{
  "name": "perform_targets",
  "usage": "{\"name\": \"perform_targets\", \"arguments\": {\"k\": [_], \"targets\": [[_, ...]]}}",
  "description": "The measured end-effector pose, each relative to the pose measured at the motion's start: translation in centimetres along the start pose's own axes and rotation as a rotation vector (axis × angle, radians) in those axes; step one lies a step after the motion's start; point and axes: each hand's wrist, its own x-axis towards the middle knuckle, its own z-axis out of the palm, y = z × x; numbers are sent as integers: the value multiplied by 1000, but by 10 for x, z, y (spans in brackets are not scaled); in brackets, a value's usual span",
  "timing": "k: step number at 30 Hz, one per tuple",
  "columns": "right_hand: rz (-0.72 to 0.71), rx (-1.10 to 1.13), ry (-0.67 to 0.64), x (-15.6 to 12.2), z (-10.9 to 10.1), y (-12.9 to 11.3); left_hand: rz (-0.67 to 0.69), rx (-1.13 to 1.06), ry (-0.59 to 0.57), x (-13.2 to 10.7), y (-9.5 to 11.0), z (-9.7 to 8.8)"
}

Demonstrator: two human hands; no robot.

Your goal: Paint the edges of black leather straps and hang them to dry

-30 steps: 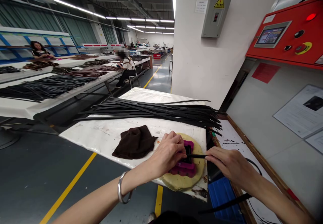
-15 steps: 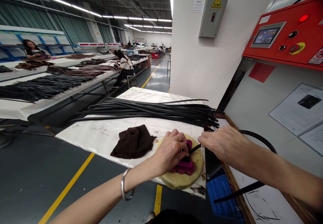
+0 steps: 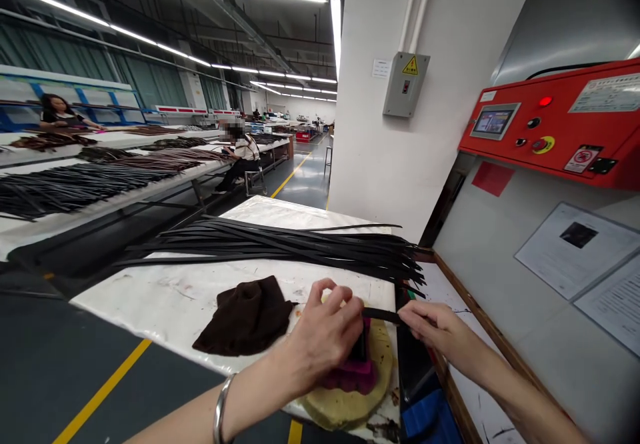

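Observation:
My left hand (image 3: 323,337) is curled over a magenta block (image 3: 350,377) that rests on a round tan pad (image 3: 350,404) at the near corner of the white table (image 3: 165,304). Its fingers press the end of a thin black strap (image 3: 381,315). My right hand (image 3: 430,327) pinches the same strap just to the right, at the table's edge. A heap of long black straps (image 3: 280,247) lies across the table behind both hands.
A dark brown cloth (image 3: 245,317) lies left of the pad. A red control panel (image 3: 550,124) and a grey machine wall with papers (image 3: 575,244) stand on the right. A blue crate (image 3: 425,417) sits below. Other people work at long tables (image 3: 100,177) of straps at the left.
The view has tilted up, so hands and pad sit lower in frame. My right hand has drawn back toward me along the strap; my left hand stays on the magenta block.

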Motion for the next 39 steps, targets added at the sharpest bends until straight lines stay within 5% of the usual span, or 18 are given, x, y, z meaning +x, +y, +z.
{"name": "perform_targets", "arguments": {"k": [5,11,18,23,39], "targets": [[45,336,-61,4,26,17,15,40,66,-19,6,4],[-110,163,37,4,35,18,-85,22,140,-42,8,-10],[-241,-11,171,5,54,25,-448,47,290,-78,9,-14],[-396,-67,189,7,66,35,-597,46,262,-104,10,-10],[-475,-156,214,9,71,43,-646,-36,238,-115,17,-3]]}}
